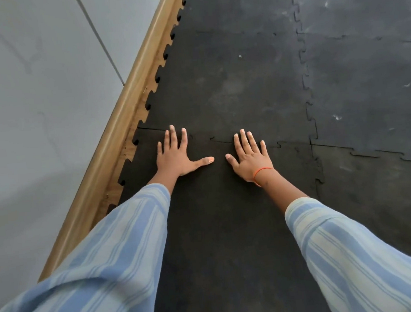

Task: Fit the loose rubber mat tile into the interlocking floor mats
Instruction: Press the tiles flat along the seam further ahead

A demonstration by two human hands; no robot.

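Note:
A black rubber mat tile (224,216) lies on the floor under both my arms, its toothed far edge meeting the neighbouring tile (230,86) along a seam (219,141). My left hand (176,156) rests flat on the tile near the seam's left end, fingers spread, thumb pointing right. My right hand (250,155), with an orange thread at the wrist, lies flat beside it, its fingertips on the seam. Neither hand holds anything.
A wooden skirting board (122,123) runs diagonally along the grey wall (32,96) at the left, with bare wooden floor showing between the mat's teeth. More dark interlocking tiles (366,79) cover the floor to the right, joined by a vertical toothed seam (307,92).

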